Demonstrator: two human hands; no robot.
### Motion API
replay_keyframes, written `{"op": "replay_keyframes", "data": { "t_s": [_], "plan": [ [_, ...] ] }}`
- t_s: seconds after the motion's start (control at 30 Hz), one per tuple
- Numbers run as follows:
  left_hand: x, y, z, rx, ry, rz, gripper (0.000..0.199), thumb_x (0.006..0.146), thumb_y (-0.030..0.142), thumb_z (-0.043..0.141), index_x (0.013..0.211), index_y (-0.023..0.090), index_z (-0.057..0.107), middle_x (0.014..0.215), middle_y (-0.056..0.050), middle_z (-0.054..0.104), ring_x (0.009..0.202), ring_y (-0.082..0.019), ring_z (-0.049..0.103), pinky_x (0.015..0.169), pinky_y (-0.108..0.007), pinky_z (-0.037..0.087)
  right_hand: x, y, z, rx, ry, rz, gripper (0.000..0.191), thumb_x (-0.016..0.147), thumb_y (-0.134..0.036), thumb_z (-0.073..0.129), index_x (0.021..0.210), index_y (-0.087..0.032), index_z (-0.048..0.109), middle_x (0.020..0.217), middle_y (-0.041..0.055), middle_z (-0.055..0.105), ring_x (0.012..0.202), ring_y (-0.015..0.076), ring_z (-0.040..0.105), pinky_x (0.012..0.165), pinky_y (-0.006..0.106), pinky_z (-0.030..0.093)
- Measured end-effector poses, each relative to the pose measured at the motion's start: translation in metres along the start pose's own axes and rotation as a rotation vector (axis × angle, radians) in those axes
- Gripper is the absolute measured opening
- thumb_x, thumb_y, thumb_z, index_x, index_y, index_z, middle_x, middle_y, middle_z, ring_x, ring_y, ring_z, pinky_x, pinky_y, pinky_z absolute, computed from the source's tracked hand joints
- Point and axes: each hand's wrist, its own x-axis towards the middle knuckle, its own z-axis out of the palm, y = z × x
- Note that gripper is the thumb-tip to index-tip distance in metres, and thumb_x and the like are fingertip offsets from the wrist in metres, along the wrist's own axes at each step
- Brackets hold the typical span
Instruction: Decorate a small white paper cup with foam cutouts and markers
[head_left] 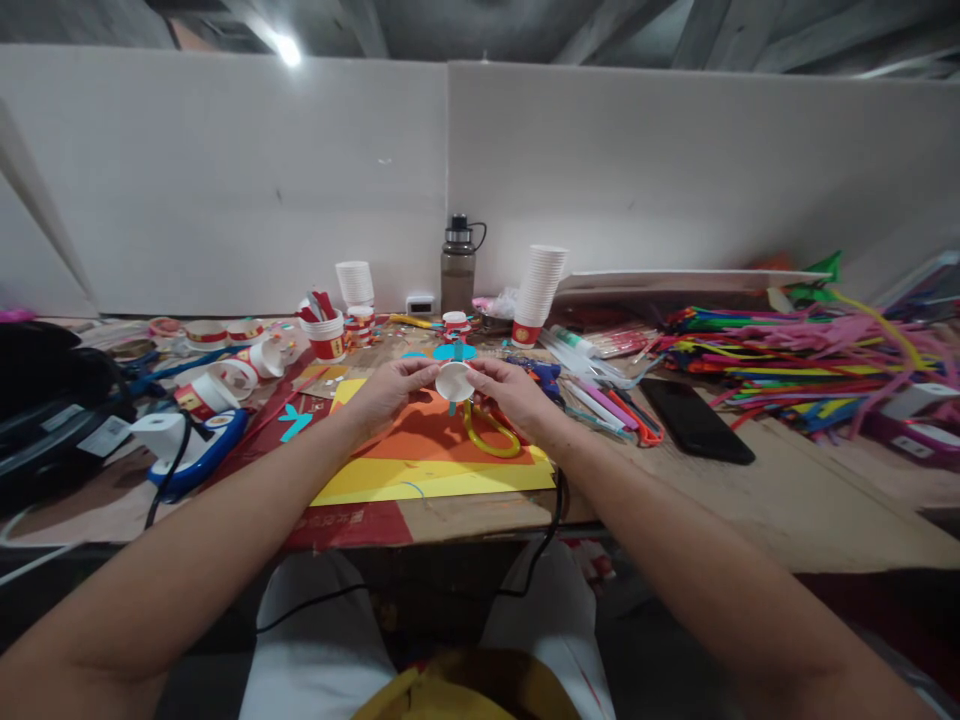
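Between my hands, over the paper sheets, a small paper cup (453, 382) is held with a round white face toward me. My left hand (401, 388) pinches its left side, and my right hand (506, 392) grips its right side. Behind the cup show blue-green paper pieces (454, 352); whether they are joined to it I cannot tell. Below lie an orange sheet (420, 432) and a yellow sheet (375, 482). The yellow loop of a scissors-like handle (491, 445) rests on the orange sheet near my right hand.
Stacked white cups (541, 290), a bottle (458, 275) and a cup of red pieces (325, 338) stand at the back. To the right lie a black phone (697, 420) and colourful pipe cleaners (795, 350). At left sit a blue-and-white power strip (201, 455) and several tipped cups (206, 392).
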Motion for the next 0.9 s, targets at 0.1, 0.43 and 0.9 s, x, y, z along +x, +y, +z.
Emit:
{"op": "replay_keyframes", "data": {
  "t_s": [0.1,0.43,0.9],
  "plan": [
    [0.001,-0.004,-0.001,0.042,-0.009,0.057,0.038,0.067,0.038,0.081,0.096,0.015,0.074,0.094,-0.007,0.071,0.076,-0.014,0.062,0.069,-0.026,0.046,-0.001,-0.001,0.000,-0.030,-0.009,-0.017,0.039,0.069,-0.052,0.072,0.091,-0.021,0.066,0.070,-0.0032,0.057,0.055,0.0073,0.044,0.053,0.022,0.034],
    [-0.002,-0.002,0.003,0.069,-0.005,0.041,0.034,0.071,0.039,0.078,0.095,0.015,0.075,0.091,-0.007,0.070,0.076,-0.014,0.061,0.066,-0.024,0.046,-0.002,-0.001,-0.003,-0.204,-0.012,-0.035,0.036,0.075,-0.049,0.067,0.092,-0.017,0.068,0.063,-0.0036,0.056,0.053,0.0079,0.041,0.048,0.022,0.029],
    [0.004,0.000,-0.008,-0.131,0.114,-0.102,0.025,0.071,0.031,0.077,0.086,0.012,0.070,0.077,-0.006,0.069,0.061,-0.012,0.061,0.052,-0.022,0.052,0.004,-0.004,-0.014,-0.138,0.073,-0.067,0.033,0.072,-0.049,0.068,0.080,-0.017,0.063,0.067,-0.0022,0.060,0.052,0.0069,0.049,0.049,0.021,0.038]
  ]
}}
